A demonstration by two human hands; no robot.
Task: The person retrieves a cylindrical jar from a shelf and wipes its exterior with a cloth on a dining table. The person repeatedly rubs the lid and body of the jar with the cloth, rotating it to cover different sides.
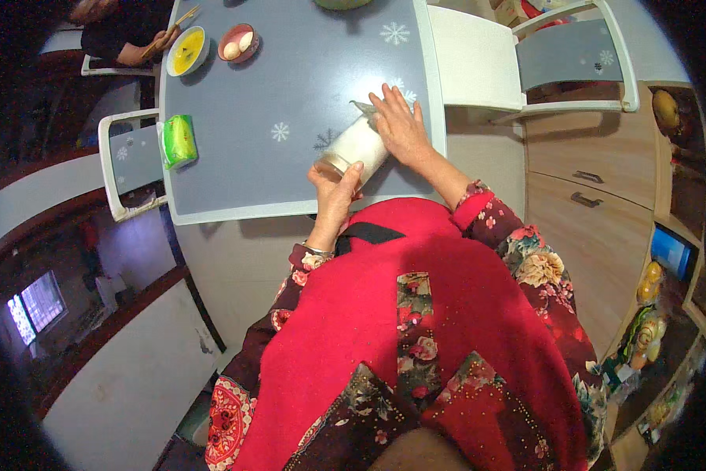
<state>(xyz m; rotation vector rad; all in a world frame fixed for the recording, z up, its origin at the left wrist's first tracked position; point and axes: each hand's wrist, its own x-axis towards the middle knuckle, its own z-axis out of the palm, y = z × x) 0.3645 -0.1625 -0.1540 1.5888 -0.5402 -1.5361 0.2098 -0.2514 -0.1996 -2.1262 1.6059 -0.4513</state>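
A pale, tilted cylindrical container (353, 147) is held over the near right part of the table. My left hand (336, 191) grips its lower left end, with the thumb on top. At the upper right end, my right hand (401, 126) lies with fingers spread, the palm side against a crumpled greyish cloth or film (364, 109). How much of that piece the palm covers cannot be told. The container's exact material is unclear.
On the grey table (241, 182) stand a bowl of yellow food (188, 52), a pink bowl with two eggs (239, 44) and a green plastic pack (179, 141). A person holding chopsticks (173, 29) sits at the far left. White chairs (476, 59) flank the table.
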